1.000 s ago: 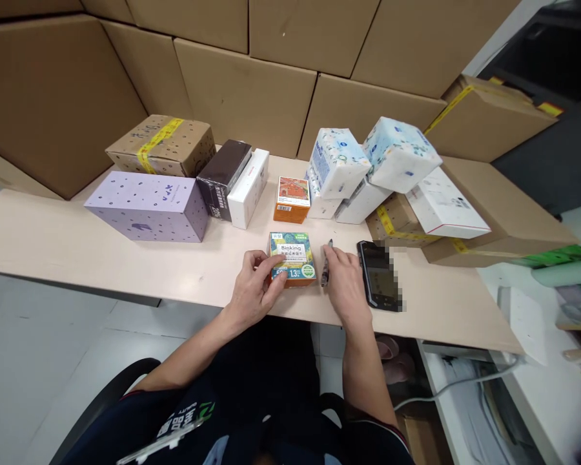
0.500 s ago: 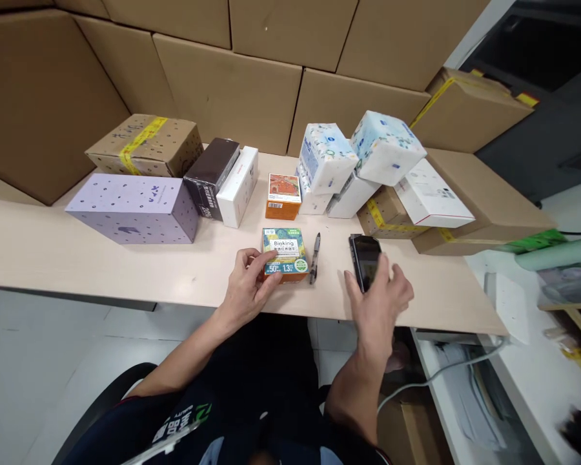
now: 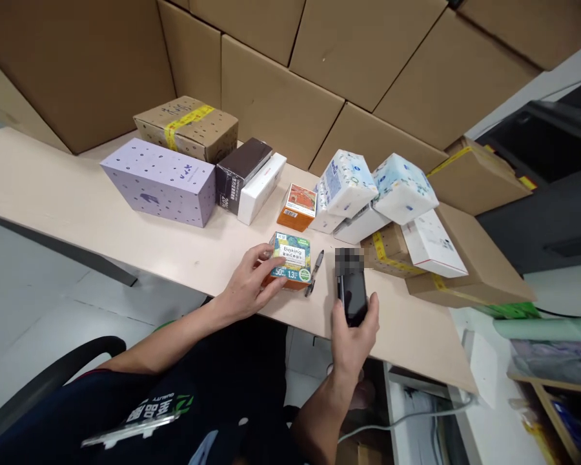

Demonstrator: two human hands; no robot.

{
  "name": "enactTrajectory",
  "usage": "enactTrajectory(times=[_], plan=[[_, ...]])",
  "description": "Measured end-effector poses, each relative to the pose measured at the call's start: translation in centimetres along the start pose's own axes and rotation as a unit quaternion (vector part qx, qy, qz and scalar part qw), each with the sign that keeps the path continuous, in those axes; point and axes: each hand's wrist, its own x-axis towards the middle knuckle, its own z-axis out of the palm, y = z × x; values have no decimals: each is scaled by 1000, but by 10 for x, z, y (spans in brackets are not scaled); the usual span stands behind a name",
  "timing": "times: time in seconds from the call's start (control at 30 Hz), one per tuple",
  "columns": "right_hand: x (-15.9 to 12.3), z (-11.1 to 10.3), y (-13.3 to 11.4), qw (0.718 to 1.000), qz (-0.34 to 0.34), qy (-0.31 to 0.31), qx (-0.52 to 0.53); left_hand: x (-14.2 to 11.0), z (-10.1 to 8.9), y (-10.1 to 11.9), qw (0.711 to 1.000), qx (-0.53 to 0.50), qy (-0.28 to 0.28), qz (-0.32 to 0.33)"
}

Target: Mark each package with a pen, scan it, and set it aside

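My left hand rests on a small green-and-blue Binking box, its thumb over the front and fingers at the left side. The box lies near the table's front edge. In my right hand is a black handheld device with a dark screen, gripped between thumb and fingers at its lower end. Its upper end is blurred out by pixel blocks. A pen lies on the table between the Binking box and the device. Behind the box stands a small orange box.
On the left are a lilac box, a taped brown carton, a dark brown box and a slim white box. To the right, tissue packs and another white box are stacked. Large cartons wall the back.
My right hand has closed round the black device and lifted it off the table. My left hand stays on the Binking box. The view has tilted and shifted.
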Motion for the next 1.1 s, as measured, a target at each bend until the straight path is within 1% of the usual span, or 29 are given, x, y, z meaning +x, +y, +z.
enactTrajectory(times=[0.03,0.07,0.13,0.2,0.3,0.37,0.47,0.8,1.1], plan=[[-9,0,-10,999,-7,-2,32,1,0,0,1000,7,0,4],[-17,1,-20,998,-20,-17,60,1,0,0,1000,14,1,9],[-32,6,-40,993,-50,-36,97,2,0,0,1000,22,2,22],[-42,14,-57,989,-100,-41,97,3,-1,0,999,20,4,39],[-48,25,-71,982,-178,-19,64,2,-1,-1,999,4,10,42],[-48,29,-75,979,-197,-6,41,0,-1,-1,999,-5,22,29],[-47,30,-77,981,-194,-9,21,-2,0,-1,999,-3,37,18],[-47,28,-78,980,-199,-7,21,0,0,-2,997,5,45,60],[-44,24,-80,977,-213,-14,16,0,0,-2,996,38,37,69]])
